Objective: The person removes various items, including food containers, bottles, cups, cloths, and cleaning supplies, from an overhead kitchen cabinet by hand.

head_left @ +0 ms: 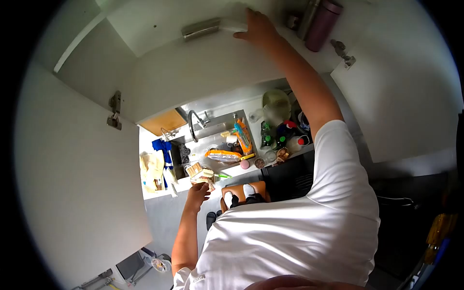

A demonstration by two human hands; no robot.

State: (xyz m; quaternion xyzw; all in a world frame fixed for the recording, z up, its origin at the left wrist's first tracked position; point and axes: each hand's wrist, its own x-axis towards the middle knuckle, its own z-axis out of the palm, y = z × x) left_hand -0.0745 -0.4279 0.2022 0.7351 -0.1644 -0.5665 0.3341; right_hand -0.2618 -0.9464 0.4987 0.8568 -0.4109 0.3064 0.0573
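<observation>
My right hand (259, 28) reaches up into an open white wall cupboard, its fingers apart against the pale cupboard surface and nothing held. Just left of it is a flat, silvery rectangular piece (201, 28); I cannot make out what it is. To the hand's right stand a pinkish-purple thermos bottle (323, 26) and a slim metallic bottle (309, 19). My left hand (197, 195) hangs lower, near the counter's front edge. Its fingers are loosely bent and apart, with nothing visible in them. Beyond its fingertips lie wooden-looking pieces and pale packages (200, 171).
Both cupboard doors, left (79, 159) and right (401, 96), swing outward. Below are a sink (220, 121) with a tap (193, 125), orange packages (224, 155), bottles (281, 141) and a cloth (153, 166). My feet are on a brown stool (260, 187).
</observation>
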